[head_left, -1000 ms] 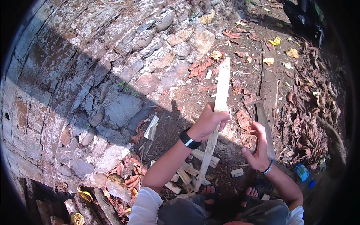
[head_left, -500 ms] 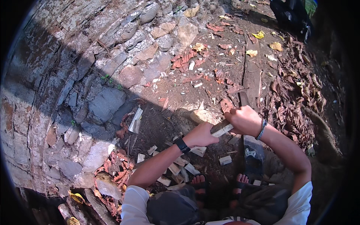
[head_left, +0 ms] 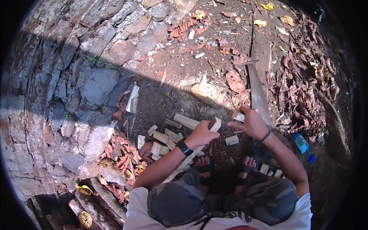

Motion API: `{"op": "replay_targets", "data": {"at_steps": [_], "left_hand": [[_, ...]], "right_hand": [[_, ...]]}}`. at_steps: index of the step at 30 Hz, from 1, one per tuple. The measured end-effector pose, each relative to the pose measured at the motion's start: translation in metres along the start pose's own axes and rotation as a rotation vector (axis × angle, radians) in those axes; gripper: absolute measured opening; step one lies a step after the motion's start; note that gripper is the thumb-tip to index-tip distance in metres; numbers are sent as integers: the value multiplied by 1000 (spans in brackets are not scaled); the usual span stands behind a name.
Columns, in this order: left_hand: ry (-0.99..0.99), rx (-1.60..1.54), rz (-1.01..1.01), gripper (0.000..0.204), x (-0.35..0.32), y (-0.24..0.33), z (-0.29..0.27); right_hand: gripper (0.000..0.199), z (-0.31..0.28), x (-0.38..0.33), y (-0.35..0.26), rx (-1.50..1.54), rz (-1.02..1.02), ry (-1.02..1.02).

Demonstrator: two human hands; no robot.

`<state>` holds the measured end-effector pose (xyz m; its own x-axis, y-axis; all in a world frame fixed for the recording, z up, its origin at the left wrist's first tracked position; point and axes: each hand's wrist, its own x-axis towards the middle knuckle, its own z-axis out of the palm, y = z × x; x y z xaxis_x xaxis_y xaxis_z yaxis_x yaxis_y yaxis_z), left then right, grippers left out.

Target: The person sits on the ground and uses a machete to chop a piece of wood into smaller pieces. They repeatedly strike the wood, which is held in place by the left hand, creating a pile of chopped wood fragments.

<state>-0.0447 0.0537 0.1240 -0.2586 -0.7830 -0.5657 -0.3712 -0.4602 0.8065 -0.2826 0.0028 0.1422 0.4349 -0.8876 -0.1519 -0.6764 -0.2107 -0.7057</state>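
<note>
I am crouched on the dirt ground (head_left: 165, 103) with my feet in dark sandals (head_left: 204, 164). My left hand (head_left: 202, 135) is curled tight around a long pale stick of wood (head_left: 191, 153). The stick slants from near my left knee up to my fist, and its top end pokes out just above my fingers. My right hand (head_left: 251, 123) is closed around a small pale wood block (head_left: 238, 115), close beside my left hand. Cut bits of wood (head_left: 163, 137) lie in a heap just left of my left hand. A stone wall (head_left: 65, 76) stands to my left, and dry leaves (head_left: 303, 88) lie to my right.
</note>
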Motion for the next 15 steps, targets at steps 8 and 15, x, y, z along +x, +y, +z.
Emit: {"op": "replay_targets", "data": {"at_steps": [8, 15], "left_hand": [[288, 336, 128, 24, -5, -10, -38], [506, -83, -8, 12, -24, -22, -97]], "right_hand": [[60, 47, -18, 57, 784, 443, -229], [71, 145, -42, 92, 1116, 614, -384]]}}
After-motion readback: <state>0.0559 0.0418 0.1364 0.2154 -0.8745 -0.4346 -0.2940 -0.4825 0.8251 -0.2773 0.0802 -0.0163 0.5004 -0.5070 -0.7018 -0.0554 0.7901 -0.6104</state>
